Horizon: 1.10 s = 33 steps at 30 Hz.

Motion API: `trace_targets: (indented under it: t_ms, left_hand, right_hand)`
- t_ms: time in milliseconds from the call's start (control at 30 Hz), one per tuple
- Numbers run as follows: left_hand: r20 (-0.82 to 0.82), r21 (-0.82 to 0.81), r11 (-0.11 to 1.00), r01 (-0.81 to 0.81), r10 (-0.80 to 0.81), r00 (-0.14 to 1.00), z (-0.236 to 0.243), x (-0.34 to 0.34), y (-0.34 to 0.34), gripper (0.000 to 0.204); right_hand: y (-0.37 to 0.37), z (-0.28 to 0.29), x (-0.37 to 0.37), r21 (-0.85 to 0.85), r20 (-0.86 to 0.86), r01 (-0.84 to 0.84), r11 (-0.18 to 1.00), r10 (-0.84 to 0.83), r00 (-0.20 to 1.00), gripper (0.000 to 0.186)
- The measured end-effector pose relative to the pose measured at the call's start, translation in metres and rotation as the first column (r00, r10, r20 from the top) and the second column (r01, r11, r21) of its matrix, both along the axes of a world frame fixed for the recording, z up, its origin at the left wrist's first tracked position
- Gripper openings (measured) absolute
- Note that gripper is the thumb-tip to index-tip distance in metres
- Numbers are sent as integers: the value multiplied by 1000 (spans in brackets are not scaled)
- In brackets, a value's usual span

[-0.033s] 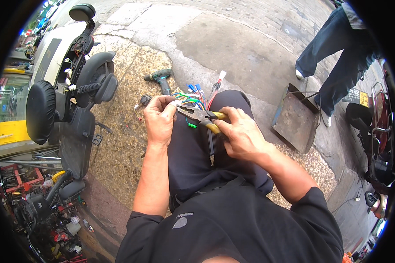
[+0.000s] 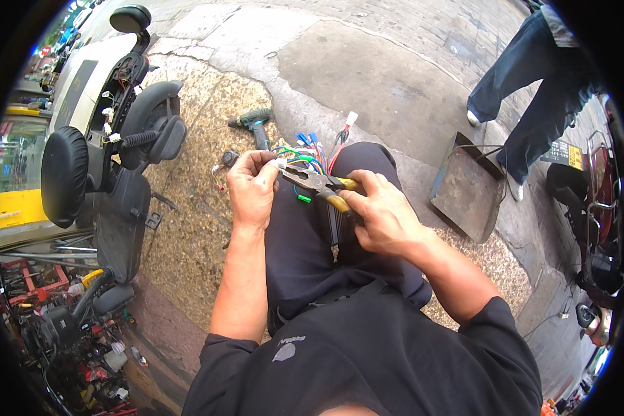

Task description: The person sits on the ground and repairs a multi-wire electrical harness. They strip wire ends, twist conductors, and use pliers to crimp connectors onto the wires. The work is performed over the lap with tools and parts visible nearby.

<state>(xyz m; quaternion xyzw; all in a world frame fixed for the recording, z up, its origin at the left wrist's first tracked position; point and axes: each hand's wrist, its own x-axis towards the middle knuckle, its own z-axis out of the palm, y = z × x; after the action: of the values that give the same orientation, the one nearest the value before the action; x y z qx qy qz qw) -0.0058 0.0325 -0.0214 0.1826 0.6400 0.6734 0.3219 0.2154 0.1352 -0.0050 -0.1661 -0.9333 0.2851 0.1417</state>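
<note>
My right hand is wrapped round the yellow-and-black handles of a pair of pliers. The plier jaws point left, toward the fingertips of my left hand. Those fingers pinch a small white connector at the jaw tips; whether the jaws bite on it I cannot tell. Just beyond lies a bundle of coloured wires with blue, green, red and white ends, over my lap. A small green connector hangs below the pliers. Between my thighs rests a dark ribbed box, partly hidden by my right hand.
A teal-and-black cordless drill lies on the ground ahead. On the left is a partly stripped electric scooter, with piled parts nearer me. At right are a metal dustpan, a standing person's legs and another vehicle.
</note>
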Motion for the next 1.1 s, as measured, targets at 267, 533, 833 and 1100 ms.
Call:
trace_targets:
  t_ms: [267,533,833,1100]
  left_hand:
    - [6,-43,999,5,-4,1000,0,-4,0,13]
    - [-76,-78,997,18,-24,997,3,-1,-4,13]
    - [-126,-85,996,21,-32,992,1,-2,-6,11]
    - [-212,-74,996,45,-60,976,-1,0,-9,14]
  right_hand:
    - [-29,-8,8,-995,84,80,56,73,994,43]
    - [-39,-15,-1,-939,6,-14,-342,-58,998,51]
    - [-42,-23,-5,-944,6,-23,-330,-86,996,41]
    - [-38,-21,-4,-906,-37,-75,-416,-98,994,28]
